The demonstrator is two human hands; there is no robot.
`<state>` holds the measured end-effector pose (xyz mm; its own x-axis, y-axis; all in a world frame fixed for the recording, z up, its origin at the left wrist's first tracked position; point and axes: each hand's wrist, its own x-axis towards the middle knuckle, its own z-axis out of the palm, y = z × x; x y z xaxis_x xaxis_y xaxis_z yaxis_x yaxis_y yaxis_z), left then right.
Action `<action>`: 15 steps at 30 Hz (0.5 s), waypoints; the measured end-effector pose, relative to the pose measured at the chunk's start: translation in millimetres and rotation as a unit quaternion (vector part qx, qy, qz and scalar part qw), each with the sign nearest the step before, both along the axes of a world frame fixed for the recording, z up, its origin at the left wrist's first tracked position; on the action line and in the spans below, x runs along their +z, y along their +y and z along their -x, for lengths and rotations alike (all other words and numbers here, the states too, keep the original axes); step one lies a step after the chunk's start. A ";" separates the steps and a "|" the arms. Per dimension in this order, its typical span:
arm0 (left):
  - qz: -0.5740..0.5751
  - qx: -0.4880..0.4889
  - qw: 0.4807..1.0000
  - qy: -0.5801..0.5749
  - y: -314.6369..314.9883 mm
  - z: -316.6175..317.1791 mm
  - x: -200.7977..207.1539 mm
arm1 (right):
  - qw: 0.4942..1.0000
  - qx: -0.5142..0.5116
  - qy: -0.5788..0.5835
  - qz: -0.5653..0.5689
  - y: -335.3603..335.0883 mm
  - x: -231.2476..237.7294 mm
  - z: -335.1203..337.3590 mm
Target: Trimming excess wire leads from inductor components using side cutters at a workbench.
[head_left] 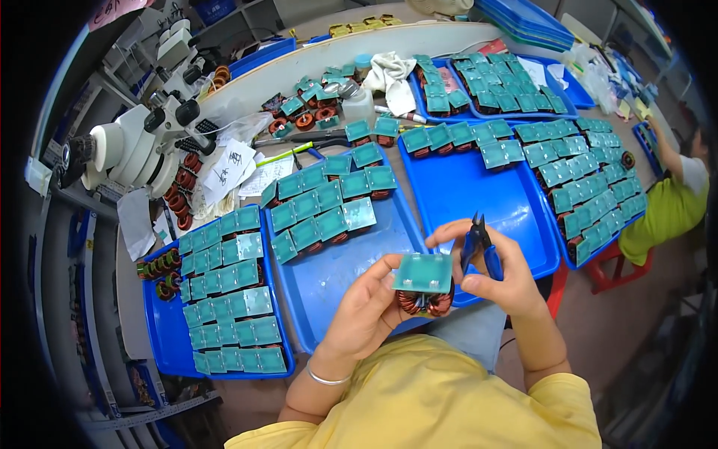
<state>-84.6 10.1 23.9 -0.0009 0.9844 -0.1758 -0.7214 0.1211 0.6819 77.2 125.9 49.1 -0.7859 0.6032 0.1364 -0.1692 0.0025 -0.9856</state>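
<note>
My left hand grips a copper-wound toroid coil with a green circuit board on top, held in front of my yellow shirt. In my right hand are blue-handled cutting pliers, their dark jaws pointing up and away from the board. The pliers are beside the coil, apart from it. Below and beyond my hands lies a blue tray with rows of similar board-topped coils. Another blue tray, behind my right hand, holds such coils along its far side.
More filled trays stand at left, far right and back. A white microscope, papers, a white cloth and a bottle occupy the bench. At right, another person sits near a red stool.
</note>
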 end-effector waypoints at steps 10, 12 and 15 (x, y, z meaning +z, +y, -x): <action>-0.106 -0.051 0.987 -0.111 -7.1 -6.0 -2.7 | 0.992 -0.070 -0.050 -0.087 -15.6 7.7 8.5; -0.134 0.016 0.991 -0.017 -8.3 -13.0 -3.1 | 0.978 -0.116 -0.060 -0.161 -19.8 8.8 9.9; -0.131 0.094 0.953 0.256 -10.3 -13.7 -12.1 | 0.929 -0.139 -0.082 -0.332 -25.2 19.0 11.9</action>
